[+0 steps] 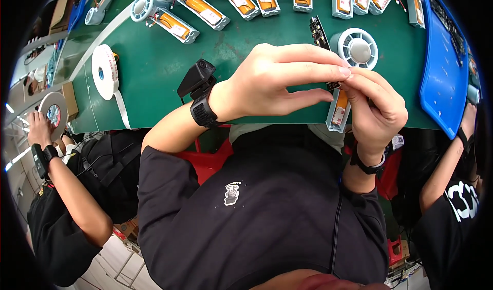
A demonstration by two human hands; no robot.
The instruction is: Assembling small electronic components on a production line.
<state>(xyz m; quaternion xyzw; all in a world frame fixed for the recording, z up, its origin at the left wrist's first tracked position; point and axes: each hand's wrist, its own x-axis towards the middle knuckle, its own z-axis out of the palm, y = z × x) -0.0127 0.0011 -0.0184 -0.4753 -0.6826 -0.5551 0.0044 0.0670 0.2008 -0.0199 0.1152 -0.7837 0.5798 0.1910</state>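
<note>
A narrow black circuit board [318,32] slants beneath the fingers of my left hand [275,79]. Its far end shows beyond them and a short piece shows beside the thumb, so the hand seems to grip it. My right hand [377,102] is closed in a pinch, its fingertips meeting the left ones; whatever lies between them is too small or hidden to name. Just below and behind the fingers is a light-blue handheld fan [358,49] with a round grille. Its open handle [338,114], holding an orange battery cell, is partly covered by the hands.
Several similar open fan handles with orange batteries [203,10] line the far side of the green table [159,79]. A white tape roll [104,73] stands left, a blue tray [444,79] right. Co-workers' arms [74,187] are at both sides; a small camera [201,72] sits by my left wrist.
</note>
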